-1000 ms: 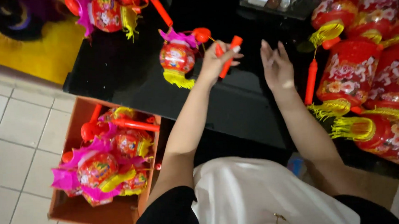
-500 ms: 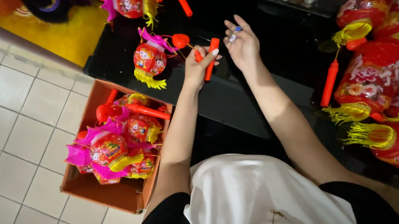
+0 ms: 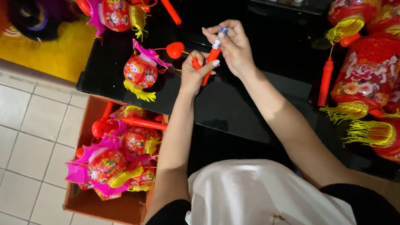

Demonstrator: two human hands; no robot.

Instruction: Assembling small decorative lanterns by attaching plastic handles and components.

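Note:
My left hand (image 3: 193,73) grips a red plastic stick handle (image 3: 209,66) over the black table (image 3: 236,101). My right hand (image 3: 233,44) pinches a small white-and-blue battery (image 3: 218,39) at the stick's upper end. A thin wire runs from the stick past a red heart piece (image 3: 175,50) to a small red toy lantern (image 3: 141,72) with pink fins and a yellow tassel, which lies on the table just left of my left hand.
An orange box (image 3: 102,204) on the tiled floor holds several similar lanterns. Larger red lanterns (image 3: 371,76) with yellow tassels and a loose red stick (image 3: 325,82) crowd the table's right side. Another small lantern (image 3: 115,13) lies at the far left edge.
My right hand has come from open above the table to the stick's top and now pinches a battery there. My left hand has kept hold of the stick.

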